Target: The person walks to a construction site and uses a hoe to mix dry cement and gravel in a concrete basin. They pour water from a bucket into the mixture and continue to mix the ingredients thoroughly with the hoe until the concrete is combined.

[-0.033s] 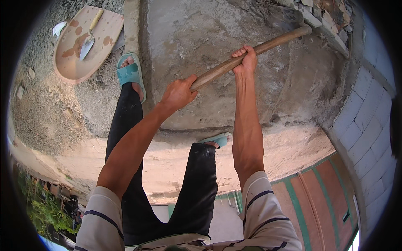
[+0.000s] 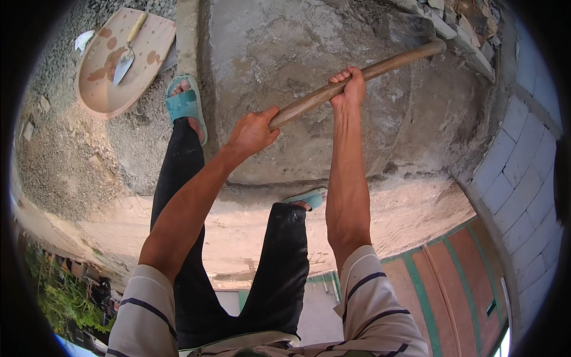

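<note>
A hoe with a long wooden handle (image 2: 395, 61) runs slantwise across the view, from lower left up to the far right. My left hand (image 2: 253, 130) is closed round the handle's near end. Farther up the same handle, my right hand (image 2: 348, 87) is wrapped round it. The hoe's flat grey blade (image 2: 409, 30) is at the far end, low over or touching the damp grey mortar bed (image 2: 303, 53); I cannot tell which.
On gravel at the left lies a pinkish scoop-shaped tray (image 2: 95, 50) with a trowel (image 2: 124, 65) in it. A narrow concrete curb (image 2: 187, 35) borders the bed. Broken stones (image 2: 443, 27) are piled far right, beside a block wall (image 2: 517, 160). My sandalled feet straddle the bed's near-left corner.
The hoe's blade has shifted slightly nearer and shows more sharply. My right forearm has moved a little left. Both hands keep their hold on the handle.
</note>
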Action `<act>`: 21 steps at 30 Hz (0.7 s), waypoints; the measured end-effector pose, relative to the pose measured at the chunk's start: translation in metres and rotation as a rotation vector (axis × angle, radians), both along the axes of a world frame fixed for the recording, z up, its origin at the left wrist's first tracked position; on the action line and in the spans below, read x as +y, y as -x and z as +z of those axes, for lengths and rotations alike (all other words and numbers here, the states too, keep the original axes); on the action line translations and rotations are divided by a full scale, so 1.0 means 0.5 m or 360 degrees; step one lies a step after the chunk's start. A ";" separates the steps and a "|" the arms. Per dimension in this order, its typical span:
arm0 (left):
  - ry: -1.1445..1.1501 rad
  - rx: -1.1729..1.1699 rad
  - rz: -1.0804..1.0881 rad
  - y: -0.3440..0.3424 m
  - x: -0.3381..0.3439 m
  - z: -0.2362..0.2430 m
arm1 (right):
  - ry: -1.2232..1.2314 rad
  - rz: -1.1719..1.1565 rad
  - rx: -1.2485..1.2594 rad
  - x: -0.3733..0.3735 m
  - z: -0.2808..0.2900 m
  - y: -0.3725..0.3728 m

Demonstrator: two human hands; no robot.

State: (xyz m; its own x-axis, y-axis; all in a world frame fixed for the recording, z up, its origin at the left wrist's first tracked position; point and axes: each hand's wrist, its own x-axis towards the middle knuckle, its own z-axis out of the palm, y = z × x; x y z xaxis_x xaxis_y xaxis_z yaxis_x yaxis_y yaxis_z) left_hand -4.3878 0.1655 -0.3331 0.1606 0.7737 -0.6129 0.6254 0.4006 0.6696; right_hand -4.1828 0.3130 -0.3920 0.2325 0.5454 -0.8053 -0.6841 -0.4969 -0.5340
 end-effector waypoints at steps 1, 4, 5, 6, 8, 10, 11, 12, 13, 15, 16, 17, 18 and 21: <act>0.0028 -0.0037 -0.0001 0.001 0.007 0.007 | 0.0002 -0.0014 -0.0097 0.000 0.008 -0.003; 0.0119 -0.0113 -0.0005 -0.007 0.039 0.037 | 0.0123 -0.0020 -0.0119 0.011 0.025 -0.034; 0.0150 -0.0116 -0.0005 -0.018 0.060 0.058 | 0.0175 -0.0015 -0.0080 0.019 0.022 -0.058; 0.0181 -0.0117 -0.0006 -0.025 0.078 0.079 | 0.0215 -0.0024 -0.0010 0.029 0.017 -0.077; 0.0110 0.0007 -0.0041 -0.020 0.112 0.134 | 0.0308 -0.0050 0.0142 0.044 0.013 -0.091; 0.0071 0.0144 -0.0064 0.017 0.133 0.197 | 0.0317 -0.0118 0.0374 0.051 0.027 -0.032; 0.0069 0.0205 -0.0073 0.048 0.132 0.232 | 0.0332 -0.0160 0.0485 0.045 0.047 0.010; 0.0054 0.0300 -0.0039 0.076 0.116 0.263 | 0.0309 -0.0069 0.0458 0.037 0.056 0.063; 0.0013 0.0358 -0.0012 0.092 0.100 0.288 | 0.0269 -0.0026 0.0570 0.029 0.057 0.088; 0.0045 0.0517 0.0086 0.134 0.032 0.333 | 0.0314 0.0046 0.0628 -0.007 0.099 0.197; 0.0046 0.0532 0.0117 0.142 0.007 0.348 | 0.0332 0.0056 0.0659 -0.024 0.114 0.231; 0.0056 0.0551 0.0144 0.154 -0.015 0.364 | 0.0311 0.0040 0.0639 -0.035 0.133 0.246; 0.0067 0.0570 0.0172 0.161 -0.026 0.374 | 0.0290 0.0025 0.0619 -0.046 0.153 0.258; -0.0025 0.0430 0.0191 0.182 -0.054 0.347 | 0.0251 0.0002 0.0403 -0.059 0.196 0.269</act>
